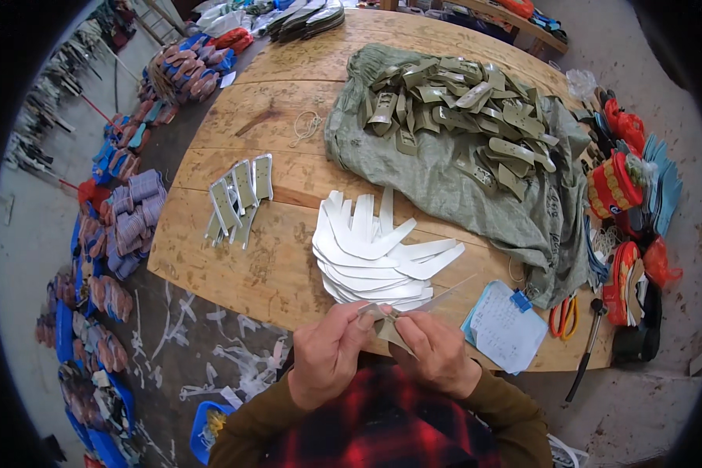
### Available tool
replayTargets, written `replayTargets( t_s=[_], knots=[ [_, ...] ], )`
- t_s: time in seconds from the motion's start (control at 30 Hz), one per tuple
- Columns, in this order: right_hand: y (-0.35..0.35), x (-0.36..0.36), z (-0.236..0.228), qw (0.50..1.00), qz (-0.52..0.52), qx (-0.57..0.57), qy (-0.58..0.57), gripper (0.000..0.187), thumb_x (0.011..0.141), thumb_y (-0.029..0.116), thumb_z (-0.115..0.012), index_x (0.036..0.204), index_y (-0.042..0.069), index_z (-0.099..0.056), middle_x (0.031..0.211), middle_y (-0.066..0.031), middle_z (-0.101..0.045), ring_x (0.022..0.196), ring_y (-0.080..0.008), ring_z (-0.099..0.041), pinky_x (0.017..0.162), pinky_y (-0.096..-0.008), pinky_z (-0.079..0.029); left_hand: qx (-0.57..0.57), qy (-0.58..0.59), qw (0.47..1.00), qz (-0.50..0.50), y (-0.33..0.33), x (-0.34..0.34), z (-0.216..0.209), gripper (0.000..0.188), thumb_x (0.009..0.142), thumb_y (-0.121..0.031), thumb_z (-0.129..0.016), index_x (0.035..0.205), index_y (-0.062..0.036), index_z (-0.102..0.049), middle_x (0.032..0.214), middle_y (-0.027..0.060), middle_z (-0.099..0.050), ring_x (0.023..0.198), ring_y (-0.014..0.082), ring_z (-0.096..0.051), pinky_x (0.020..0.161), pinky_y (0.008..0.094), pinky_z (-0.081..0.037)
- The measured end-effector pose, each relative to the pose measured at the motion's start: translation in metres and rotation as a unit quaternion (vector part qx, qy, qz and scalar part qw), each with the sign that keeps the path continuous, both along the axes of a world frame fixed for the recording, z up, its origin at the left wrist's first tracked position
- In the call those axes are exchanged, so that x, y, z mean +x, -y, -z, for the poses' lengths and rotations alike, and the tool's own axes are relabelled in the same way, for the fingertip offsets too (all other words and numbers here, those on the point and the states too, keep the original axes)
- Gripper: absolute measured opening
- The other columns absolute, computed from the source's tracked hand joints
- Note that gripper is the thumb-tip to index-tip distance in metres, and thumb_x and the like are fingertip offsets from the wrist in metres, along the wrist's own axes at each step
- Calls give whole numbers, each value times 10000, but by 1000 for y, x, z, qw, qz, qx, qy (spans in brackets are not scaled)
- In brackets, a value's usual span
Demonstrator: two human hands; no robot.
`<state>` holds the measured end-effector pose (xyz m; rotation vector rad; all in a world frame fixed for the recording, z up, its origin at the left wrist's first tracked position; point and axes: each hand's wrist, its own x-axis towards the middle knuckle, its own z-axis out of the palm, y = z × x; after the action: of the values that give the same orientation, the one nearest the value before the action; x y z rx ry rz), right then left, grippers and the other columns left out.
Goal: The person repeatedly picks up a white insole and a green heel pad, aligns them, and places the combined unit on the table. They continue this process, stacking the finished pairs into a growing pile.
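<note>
At the tabletop's [234,285] near edge, the left hand [327,351] and right hand [442,351] pinch, fingers nearly together, an olive piece [394,335] that looks light, thin and springy, probably best gripped by opposite edges.

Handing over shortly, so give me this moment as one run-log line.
left hand: pinching olive piece | right hand: pinching same piece | by right hand: translucent strip | beyond: piled white curved pieces
</note>
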<state>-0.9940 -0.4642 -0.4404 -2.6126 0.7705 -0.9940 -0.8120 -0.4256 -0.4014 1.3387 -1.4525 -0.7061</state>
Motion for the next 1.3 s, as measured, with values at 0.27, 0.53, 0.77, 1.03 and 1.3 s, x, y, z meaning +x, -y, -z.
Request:
replayTargets(
  t_s=[0.27, 0.53, 0.77, 1.03, 1.3],
  knots=[
    [-2, 7, -3, 999, 34, 12, 17, 314, 748, 45, -640, 1041, 2, -535, 805, -101, -543, 642, -240, -586, 542, -345, -471, -4, 5, 1000, 6, -4, -3, 5, 189, 968, -60, -534, 1100, 15, -648, 851, 129, -706, 593, 144, -614, 551, 270, -478],
    [-6, 5, 9, 994, 50, 101, -5, 285, 776, 24, -669, 1022, 8, -525, 758, -118, -520, 612, -290, -573, 506, -389, -452, 182, -74, 977, 87, -8, -1, -3, 339, 1023, -157, -413, 1216, 66, -581, 1148, 141, -662, 1049, 165, -620, 925, 294, -461],
    [9, 1, -29, 900, -43, 416, 125, 313, 886, 135, -653, 1132, -29, -550, 883, -190, -632, 686, -304, -644, 580, -376, -499, 263, -528, 796, 135, 8, 5, 19, 307, 1008, -219, -516, 1170, 18, -625, 1103, 64, -610, 950, 127, -571, 807, 286, -454],
    [-3, 6, -25, 890, -38, 435, 129, 321, 878, 121, -657, 1142, -28, -551, 880, -198, -631, 714, -328, -640, 611, -392, -488, -14, -106, 992, 61, 1, 1, 33, 209, 974, -185, -591, 988, 8, -671, 848, -7, -556, 752, 91, -515, 667, 256, -423],
    [1, 8, -26, 933, -83, 340, 79, 266, 874, 126, -663, 1063, -28, -556, 833, -204, -619, 703, -372, -617, 596, -420, -467, 165, -450, 861, 170, 16, 12, 27, 186, 948, -140, -616, 839, 9, -594, 744, 9, -510, 696, 83, -475, 621, 233, -392]
  ],
)
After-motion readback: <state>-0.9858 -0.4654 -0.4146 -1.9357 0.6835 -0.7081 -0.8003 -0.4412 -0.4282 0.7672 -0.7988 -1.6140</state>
